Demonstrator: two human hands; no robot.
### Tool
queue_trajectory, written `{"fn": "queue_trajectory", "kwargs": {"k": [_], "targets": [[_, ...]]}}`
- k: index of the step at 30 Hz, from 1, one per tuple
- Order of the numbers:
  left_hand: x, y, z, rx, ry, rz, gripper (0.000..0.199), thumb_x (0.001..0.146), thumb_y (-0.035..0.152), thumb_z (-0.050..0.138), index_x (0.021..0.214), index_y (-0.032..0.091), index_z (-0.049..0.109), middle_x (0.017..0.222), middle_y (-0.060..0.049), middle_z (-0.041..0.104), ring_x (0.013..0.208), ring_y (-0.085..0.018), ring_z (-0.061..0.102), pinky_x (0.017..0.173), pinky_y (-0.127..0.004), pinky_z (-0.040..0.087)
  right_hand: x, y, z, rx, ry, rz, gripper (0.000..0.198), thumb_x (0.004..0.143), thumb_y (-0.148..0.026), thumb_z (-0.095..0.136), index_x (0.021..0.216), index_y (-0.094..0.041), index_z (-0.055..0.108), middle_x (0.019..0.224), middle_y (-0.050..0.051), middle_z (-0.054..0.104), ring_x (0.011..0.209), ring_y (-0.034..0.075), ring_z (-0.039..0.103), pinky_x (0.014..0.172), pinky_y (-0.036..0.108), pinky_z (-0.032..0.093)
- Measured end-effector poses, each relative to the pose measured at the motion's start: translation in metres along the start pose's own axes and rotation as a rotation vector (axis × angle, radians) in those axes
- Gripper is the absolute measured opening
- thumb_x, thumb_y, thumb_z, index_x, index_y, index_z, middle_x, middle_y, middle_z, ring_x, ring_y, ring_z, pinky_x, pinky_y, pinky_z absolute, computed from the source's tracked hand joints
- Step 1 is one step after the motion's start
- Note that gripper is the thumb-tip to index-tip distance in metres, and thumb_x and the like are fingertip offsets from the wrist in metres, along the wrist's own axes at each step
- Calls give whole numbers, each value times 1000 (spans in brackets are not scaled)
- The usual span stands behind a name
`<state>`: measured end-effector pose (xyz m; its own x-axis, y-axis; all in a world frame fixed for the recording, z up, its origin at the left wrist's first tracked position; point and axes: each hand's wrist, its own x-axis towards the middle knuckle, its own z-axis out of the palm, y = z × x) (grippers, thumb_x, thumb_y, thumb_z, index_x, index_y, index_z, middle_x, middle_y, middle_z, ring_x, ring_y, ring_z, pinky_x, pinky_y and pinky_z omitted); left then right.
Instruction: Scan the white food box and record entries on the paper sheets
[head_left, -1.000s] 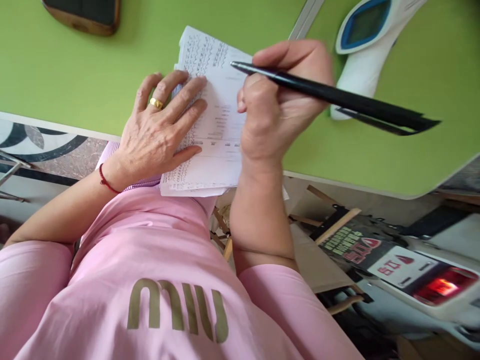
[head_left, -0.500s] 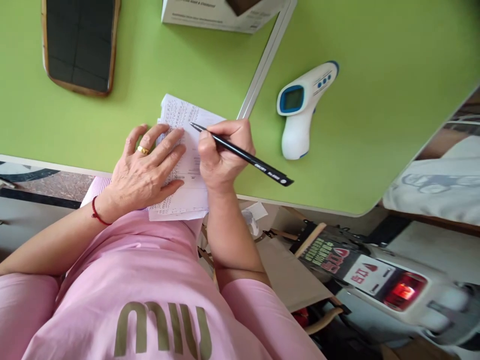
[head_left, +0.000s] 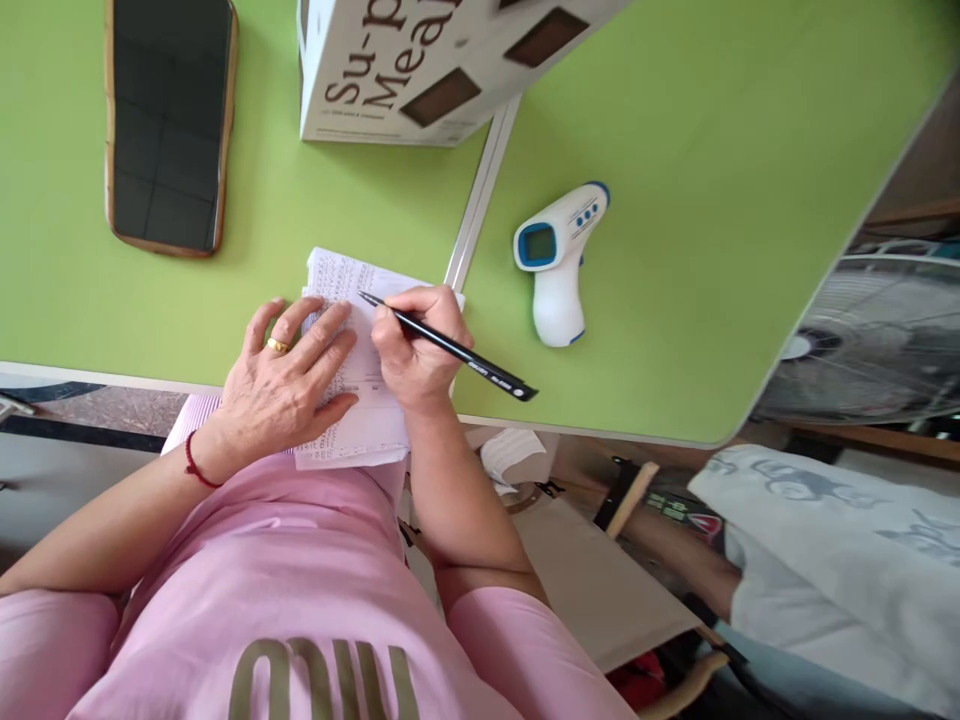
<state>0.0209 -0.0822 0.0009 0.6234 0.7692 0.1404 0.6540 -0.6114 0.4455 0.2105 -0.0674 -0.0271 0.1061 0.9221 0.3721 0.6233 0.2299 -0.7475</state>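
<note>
White paper sheets point(head_left: 367, 425), folded or stacked and covered in small handwriting, lie at the near edge of the green table. My left hand point(head_left: 289, 375) rests flat on the paper's left side, fingers spread, with a gold ring on one finger. My right hand point(head_left: 424, 350) grips a black pen point(head_left: 457, 348) between thumb and fingers. The pen's tip is at the upper part of the sheet, close to the written rows; whether it touches the paper I cannot tell.
A dark-screened phone point(head_left: 171, 125) lies at the upper left. A white printed box point(head_left: 390, 90) stands at the back. To the right is an infrared thermometer point(head_left: 555, 262). Beyond the table are a folding chair point(head_left: 585, 570), a fan point(head_left: 862, 340) and a person's pale clothing point(head_left: 817, 540).
The view has shifted, so the table things appear lower and more of the box shows. The person at the right has moved in front of the scooter-like vehicle. Both hands keep their hold.
</note>
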Motion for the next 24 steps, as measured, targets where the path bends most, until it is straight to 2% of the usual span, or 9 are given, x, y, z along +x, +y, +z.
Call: {"fn": "queue_trajectory", "kwargs": {"k": [7,24], "targets": [[-2,0,2,-29,-2,-24,53,97,39,64,143,16,55,153,-16,56,145,-38,47,122,-60,33,0,0,3,-24,10,-50,19,98,-38,57,87,-22,57,73,-6,56,58,7,53,56,21,49],[-1,-1,-1,-51,-20,-26,52,95,36,65,143,17,56,153,-18,56,146,-39,46,121,-62,34,0,3,5,-25,16,23,24,95,-44,56,83,-23,56,72,-6,53,57,8,51,55,22,49]]}}
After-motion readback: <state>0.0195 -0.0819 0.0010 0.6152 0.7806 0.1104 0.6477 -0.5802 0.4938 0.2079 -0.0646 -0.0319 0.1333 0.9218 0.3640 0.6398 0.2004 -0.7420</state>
